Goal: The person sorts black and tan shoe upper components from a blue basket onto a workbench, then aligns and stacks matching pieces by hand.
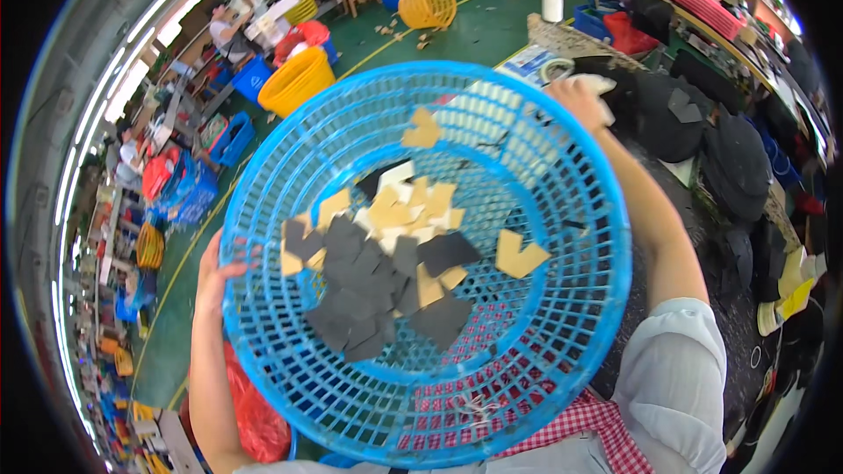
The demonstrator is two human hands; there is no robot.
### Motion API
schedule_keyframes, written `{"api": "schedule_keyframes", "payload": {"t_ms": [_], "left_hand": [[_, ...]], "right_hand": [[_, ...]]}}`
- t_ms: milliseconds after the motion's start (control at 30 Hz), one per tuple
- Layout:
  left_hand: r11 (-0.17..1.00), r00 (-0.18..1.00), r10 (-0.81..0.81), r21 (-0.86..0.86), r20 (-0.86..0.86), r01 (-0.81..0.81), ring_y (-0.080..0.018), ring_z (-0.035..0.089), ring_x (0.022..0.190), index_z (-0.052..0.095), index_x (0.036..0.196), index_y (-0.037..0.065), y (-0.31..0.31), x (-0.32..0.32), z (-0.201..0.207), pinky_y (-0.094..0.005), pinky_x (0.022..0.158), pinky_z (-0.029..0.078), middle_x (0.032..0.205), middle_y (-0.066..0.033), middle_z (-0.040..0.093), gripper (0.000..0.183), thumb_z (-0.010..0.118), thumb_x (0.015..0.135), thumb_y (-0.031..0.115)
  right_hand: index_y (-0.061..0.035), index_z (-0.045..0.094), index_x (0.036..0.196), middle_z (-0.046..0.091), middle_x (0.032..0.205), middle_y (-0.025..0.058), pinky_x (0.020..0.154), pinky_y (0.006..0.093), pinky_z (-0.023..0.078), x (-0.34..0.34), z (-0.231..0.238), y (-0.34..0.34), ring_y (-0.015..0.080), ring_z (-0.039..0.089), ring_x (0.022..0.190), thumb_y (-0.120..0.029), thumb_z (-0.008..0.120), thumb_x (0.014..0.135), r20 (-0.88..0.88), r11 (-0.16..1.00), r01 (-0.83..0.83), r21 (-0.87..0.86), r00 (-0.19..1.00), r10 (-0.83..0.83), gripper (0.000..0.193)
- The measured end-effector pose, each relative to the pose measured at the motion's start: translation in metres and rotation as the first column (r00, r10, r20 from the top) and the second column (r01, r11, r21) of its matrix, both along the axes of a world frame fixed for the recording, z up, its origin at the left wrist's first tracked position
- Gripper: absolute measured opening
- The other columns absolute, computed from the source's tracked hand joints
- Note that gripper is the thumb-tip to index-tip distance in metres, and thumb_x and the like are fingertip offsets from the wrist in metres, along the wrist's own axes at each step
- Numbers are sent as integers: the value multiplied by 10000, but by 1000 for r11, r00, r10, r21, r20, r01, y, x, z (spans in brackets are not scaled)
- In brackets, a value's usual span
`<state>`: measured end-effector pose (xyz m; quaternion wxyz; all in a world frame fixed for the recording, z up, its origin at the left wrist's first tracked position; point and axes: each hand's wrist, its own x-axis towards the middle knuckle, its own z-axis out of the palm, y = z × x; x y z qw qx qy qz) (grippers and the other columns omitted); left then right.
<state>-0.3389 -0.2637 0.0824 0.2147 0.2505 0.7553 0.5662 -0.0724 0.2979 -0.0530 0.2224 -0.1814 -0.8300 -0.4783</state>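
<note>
A round blue plastic mesh basket (615, 298) is held tilted in front of me, its open top facing up toward me. In it lie black flat cut pieces (351, 290), tan pieces (391, 211) and a few whitish ones; a notched tan piece (520, 254) sits apart on the right. My left hand (212, 276) grips the basket's left rim, its fingers partly hidden by the mesh. By the far right rim my right hand (578, 98) is closed, with something whitish at its fingers that I cannot make out.
A dark worktable (650, 184) on the right bears black material (672, 114) and a tape roll (556, 68). Yellow baskets (297, 82) and blue bins stand on the green floor (189, 254). Under my left forearm is a red bag (256, 412). People sit working at far left.
</note>
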Motion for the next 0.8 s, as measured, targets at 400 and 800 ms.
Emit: {"api": "schedule_keyframes", "payload": {"t_ms": [400,800], "left_hand": [[998,994,54,45,-94,-50,-302,627,971,417,1282,-11,-23,3,27,-404,783,548,1065,-117,541,738,572,561,-43],[984,754,-178,-100,-632,149,-189,649,869,533,1204,7,91,-1,166,-301,743,524,1036,-105,638,636,638,591,143]], "right_hand": [[-111,548,1071,560,963,68,822,409,381,-37,-19,-30,214,525,965,-234,496,840,-290,834,-199,-515,956,49,267],[-23,489,1244,562,1206,139,880,346,478,125,61,-61,241,586,1043,-483,352,966,-488,-530,-759,-378,650,-582,554]]}}
